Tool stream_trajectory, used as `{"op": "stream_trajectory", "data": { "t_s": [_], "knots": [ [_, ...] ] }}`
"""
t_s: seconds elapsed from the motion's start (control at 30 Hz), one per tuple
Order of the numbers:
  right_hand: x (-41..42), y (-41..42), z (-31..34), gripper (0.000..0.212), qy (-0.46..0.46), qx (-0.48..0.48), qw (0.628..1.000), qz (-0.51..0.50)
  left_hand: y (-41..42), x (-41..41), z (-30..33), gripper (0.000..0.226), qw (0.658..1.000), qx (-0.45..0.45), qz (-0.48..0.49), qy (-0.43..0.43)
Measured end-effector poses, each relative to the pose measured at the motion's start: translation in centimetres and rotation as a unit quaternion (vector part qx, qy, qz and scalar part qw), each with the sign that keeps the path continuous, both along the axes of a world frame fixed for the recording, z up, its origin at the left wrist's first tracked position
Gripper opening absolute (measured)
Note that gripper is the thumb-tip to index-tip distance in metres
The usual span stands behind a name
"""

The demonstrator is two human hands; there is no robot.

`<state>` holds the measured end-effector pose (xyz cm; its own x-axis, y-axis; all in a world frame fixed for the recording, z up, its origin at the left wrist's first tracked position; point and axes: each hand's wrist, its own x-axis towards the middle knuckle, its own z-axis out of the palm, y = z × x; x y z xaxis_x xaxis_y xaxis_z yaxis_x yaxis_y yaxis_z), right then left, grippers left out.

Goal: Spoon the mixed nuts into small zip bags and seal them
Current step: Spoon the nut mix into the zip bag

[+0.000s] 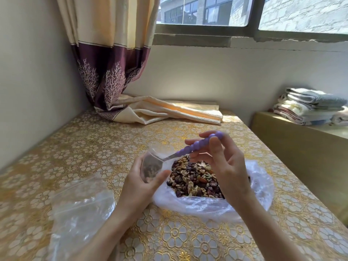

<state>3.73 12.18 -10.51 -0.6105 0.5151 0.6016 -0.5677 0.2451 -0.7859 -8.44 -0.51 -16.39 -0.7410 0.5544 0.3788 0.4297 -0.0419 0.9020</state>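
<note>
Bench [90, 140]: covered with gold-and-white floral patterned cloth, set into wall corner under window. On it, centre-right: large clear plastic bag [261, 187], mouth spread wide, heap of mixed nuts [194, 181] inside. Near-left: pile of empty clear zip bags [79, 208], lying flat, apart from large bag. Far edge: cream curtain hem [169, 112], bunched and trailing across cloth toward right.
</note>
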Motion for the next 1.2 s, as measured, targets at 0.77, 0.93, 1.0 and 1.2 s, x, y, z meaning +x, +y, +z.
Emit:
{"op": "stream_trajectory", "data": {
  "t_s": [0.77,0.93,1.0,1.2],
  "knots": [
    [2.3,8.9,-2.3,0.022,-0.068,-0.019,0.937,-0.343,-0.6,-0.4,0.6,0.068,0.996,0.021,0.057,0.066],
    [2.1,8.8,-2.5,0.023,-0.092,0.004,0.942,-0.323,-0.6,-0.6,0.4,0.054,0.995,0.028,0.065,0.064],
    [2.0,8.9,-2.6,0.024,-0.105,-0.01,0.941,-0.322,-0.6,-0.6,0.4,0.062,0.996,0.028,0.06,0.066],
    [2.1,9.2,-3.4,0.03,-0.17,-0.072,0.94,-0.287,-0.6,-0.6,0.3,0.068,0.997,0.019,0.05,0.062]
  ]
}}
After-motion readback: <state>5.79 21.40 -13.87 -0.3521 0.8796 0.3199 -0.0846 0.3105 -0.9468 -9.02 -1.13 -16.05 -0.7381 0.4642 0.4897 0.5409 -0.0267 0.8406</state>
